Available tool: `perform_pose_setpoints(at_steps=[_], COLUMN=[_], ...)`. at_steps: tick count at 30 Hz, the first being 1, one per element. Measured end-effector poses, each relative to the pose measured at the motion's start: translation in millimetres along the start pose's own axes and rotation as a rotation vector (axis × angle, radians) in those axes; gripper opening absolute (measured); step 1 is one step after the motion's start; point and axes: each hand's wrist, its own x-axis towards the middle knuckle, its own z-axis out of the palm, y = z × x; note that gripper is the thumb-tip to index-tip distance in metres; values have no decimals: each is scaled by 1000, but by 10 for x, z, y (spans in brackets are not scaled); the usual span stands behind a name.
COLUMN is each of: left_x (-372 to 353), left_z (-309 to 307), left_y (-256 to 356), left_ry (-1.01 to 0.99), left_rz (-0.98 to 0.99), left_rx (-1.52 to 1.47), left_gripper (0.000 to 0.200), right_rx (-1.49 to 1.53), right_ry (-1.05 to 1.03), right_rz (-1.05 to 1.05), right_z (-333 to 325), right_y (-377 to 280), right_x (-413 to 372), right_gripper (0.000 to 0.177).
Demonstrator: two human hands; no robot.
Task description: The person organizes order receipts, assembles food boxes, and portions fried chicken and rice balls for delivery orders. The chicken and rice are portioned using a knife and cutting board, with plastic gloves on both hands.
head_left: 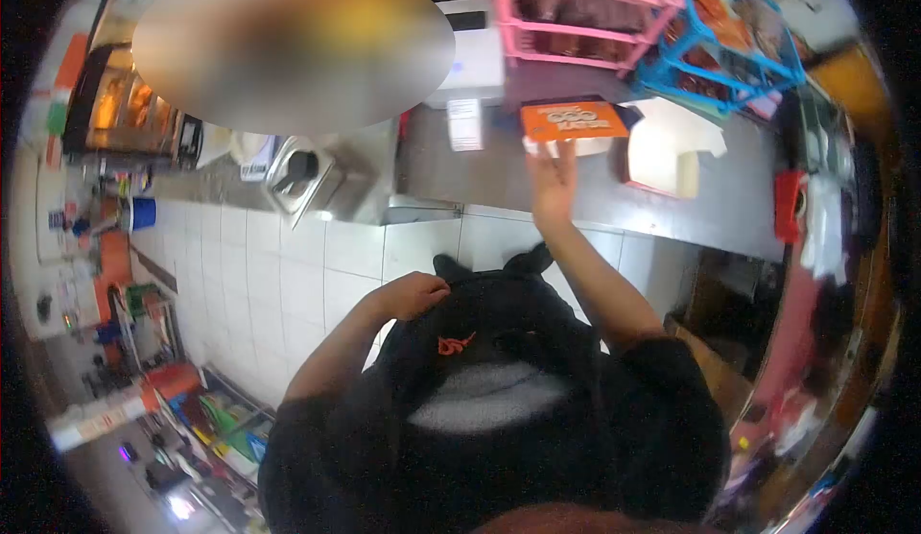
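Right hand [553,187] touches the orange box [576,121], grip unclear; left hand [411,296] curled, fingers together. 1 white carton [662,169] sits near the counter's [734,203] front edge.

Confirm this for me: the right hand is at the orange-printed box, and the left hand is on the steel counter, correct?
Not quite: the left hand is off the steel counter, down by the front of the dark clothing, as the head view shows. The right hand is indeed at the orange-printed box.
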Motion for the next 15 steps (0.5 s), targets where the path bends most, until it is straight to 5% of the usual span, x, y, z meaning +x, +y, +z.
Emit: perform_pose_setpoints(at_steps=[2, 4, 7, 9, 13, 15], left_x=[-80, 89, 25, -278, -1040, -1867], left_z=[101, 520, 536, 452, 741, 688], left_y=[-227, -1027, -1227, -1338, -2679, -2867], left_ry=[-148, 45, 96, 90, 269, 361], left_rz=[-95, 364, 441, 130, -142, -443], left_rx=[9, 203, 94, -411, 178, 61], left_gripper=[36, 35, 40, 49, 34, 35], right_rx=[5, -34, -101, -127, -150, -167], right_ry=[-30, -108, -187, -219, -386, -431], right_rz=[-119, -167, -182, -215, -253, -246], right_z=[78, 323, 893, 1403, 2473, 2908], right_y=[-1, -48, 43, 214, 554, 818], right_x=[-152, -272, -581, -847, -1703, -2076], right_gripper=[72, 74, 74, 75, 72, 70])
